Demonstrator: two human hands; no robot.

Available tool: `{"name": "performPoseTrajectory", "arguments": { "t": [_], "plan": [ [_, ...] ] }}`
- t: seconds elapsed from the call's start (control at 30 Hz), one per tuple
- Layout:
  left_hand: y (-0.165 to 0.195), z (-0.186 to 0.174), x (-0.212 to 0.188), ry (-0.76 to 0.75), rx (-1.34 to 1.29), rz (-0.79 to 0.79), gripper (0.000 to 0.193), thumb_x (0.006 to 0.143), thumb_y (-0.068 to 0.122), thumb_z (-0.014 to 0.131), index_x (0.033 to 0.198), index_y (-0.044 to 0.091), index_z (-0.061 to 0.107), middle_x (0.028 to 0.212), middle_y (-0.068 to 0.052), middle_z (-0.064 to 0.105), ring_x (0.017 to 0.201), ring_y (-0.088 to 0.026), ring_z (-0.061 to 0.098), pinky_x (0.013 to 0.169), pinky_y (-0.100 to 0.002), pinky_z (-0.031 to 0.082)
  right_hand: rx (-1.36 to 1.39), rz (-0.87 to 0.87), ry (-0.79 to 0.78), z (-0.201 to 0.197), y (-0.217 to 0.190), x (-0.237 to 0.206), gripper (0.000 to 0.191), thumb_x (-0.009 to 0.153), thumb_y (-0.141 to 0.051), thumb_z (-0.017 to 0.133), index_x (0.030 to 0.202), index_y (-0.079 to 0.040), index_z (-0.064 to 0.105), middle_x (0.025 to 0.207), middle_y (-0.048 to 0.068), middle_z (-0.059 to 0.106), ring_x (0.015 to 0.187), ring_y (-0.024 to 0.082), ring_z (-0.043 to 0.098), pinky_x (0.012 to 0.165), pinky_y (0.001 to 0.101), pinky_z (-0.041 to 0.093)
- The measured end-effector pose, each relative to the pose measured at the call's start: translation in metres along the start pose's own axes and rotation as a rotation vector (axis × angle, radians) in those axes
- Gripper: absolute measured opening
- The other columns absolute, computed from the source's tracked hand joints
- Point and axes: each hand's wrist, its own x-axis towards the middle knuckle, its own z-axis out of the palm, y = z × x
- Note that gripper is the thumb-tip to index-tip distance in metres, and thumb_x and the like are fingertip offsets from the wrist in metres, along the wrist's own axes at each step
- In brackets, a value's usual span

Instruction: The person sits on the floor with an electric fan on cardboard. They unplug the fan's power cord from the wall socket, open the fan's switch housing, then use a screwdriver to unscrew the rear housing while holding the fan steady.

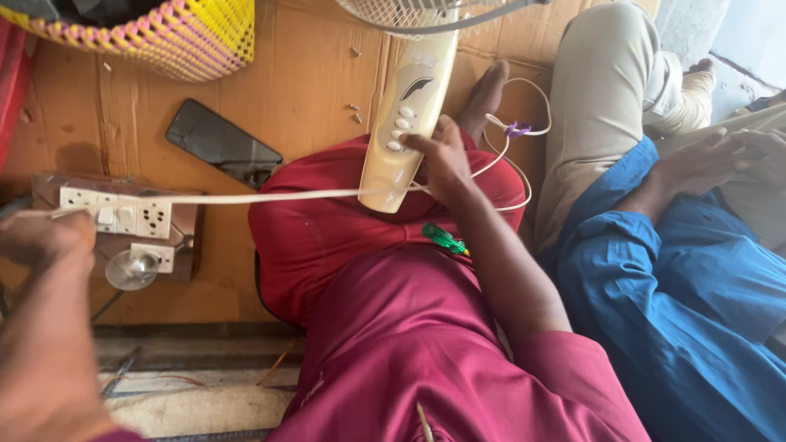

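A cream plastic fan body with a button panel (407, 123) lies across the person's lap, the right hand (442, 160) clasped around it. Its white cord (246, 197) already reaches the wooden socket board (115, 217), where the left hand (45, 237) pinches the plug end, seemingly not yet inserted.

Right hand (442, 160) on fan base (409, 115), perhaps pressing.
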Motion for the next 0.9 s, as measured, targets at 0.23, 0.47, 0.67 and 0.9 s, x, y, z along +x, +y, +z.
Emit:
{"name": "performPoseTrajectory", "arguments": {
  "t": [0.23, 0.47, 0.67, 0.9],
  "plan": [
    [0.020, -0.047, -0.034, 0.006, 0.112, 0.561, 0.025, 0.089, 0.005, 0.082, 0.101, -0.002, 0.061, 0.093, -0.013, 0.058, 0.080, -0.023, 0.057, 0.071, -0.039, 0.051, 0.077, 0.028, -0.042, 0.020, 0.007, -0.009, 0.065, 0.077, -0.003, 0.076, 0.133, 0.003, 0.043, 0.111, 0.017, 0.066, 0.100, 0.030, 0.070, 0.085, 0.0459, 0.062],
    [0.130, 0.044, -0.192, -0.353, -0.800, 1.212, 0.031, 0.089, 0.009, 0.083, 0.107, -0.001, 0.060, 0.097, -0.011, 0.060, 0.089, -0.026, 0.061, 0.082, -0.041, 0.054, -0.045, -0.024, 0.021, 0.023, 0.016, -0.002, 0.076, 0.071, -0.007, 0.080, 0.135, 0.001, 0.039, 0.111, 0.017, 0.065, 0.099, 0.029, 0.070, 0.086, 0.0447, 0.062],
    [0.141, 0.142, -0.250, -0.314, -0.299, 1.128, 0.095, 0.071, 0.040, 0.092, 0.136, -0.011, 0.044, 0.122, -0.027, 0.063, 0.114, -0.043, 0.060, 0.104, -0.060, 0.039, -0.083, -0.125, 0.007, 0.031, 0.014, -0.003, 0.071, 0.074, -0.009, 0.081, 0.134, 0.001, 0.043, 0.114, 0.015, 0.066, 0.103, 0.025, 0.069, 0.091, 0.0392, 0.059],
    [0.131, 0.165, -0.252, -0.134, -0.228, 1.196, 0.098, 0.074, 0.043, 0.086, 0.140, -0.012, 0.040, 0.128, -0.029, 0.060, 0.125, -0.040, 0.055, 0.113, -0.056, 0.033, -0.138, -0.125, 0.050, 0.029, 0.019, 0.003, 0.065, 0.073, -0.007, 0.081, 0.127, 0.002, 0.047, 0.109, 0.016, 0.068, 0.097, 0.025, 0.072, 0.085, 0.0397, 0.063]
  ]
}}
